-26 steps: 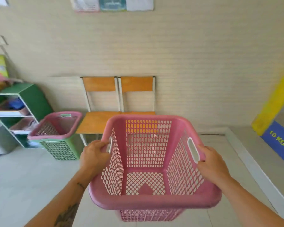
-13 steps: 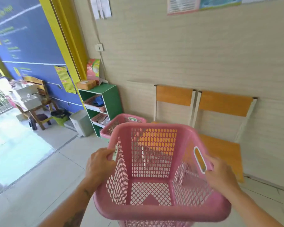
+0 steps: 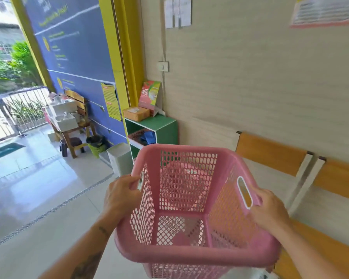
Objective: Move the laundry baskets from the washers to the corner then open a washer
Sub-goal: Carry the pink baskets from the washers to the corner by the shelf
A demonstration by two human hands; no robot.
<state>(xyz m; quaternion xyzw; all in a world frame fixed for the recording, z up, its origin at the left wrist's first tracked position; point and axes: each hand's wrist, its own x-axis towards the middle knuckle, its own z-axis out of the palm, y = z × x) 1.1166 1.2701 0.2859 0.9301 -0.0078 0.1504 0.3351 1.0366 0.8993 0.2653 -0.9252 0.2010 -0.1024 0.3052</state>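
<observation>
I carry an empty pink laundry basket (image 3: 191,252) in front of me, above the floor. My left hand (image 3: 121,195) grips its left rim at the handle slot. My right hand (image 3: 270,210) grips the right rim beside the other handle slot. Through the mesh of the far wall shows another pink basket (image 3: 181,174), standing on the floor by the green shelf; most of it is hidden behind the one I hold. No washer is in view.
A green shelf unit (image 3: 159,127) with boxes on top stands in the corner against the beige wall. A white bin (image 3: 119,160) sits to its left. Two wooden chairs (image 3: 290,158) line the wall on the right. A wooden table (image 3: 69,121) stands far left by the open doorway.
The view has swung left and closer to the corner. The shelf now sits straight ahead, the chairs have slid to the right, and the floor basket is now hidden behind the one I hold.
</observation>
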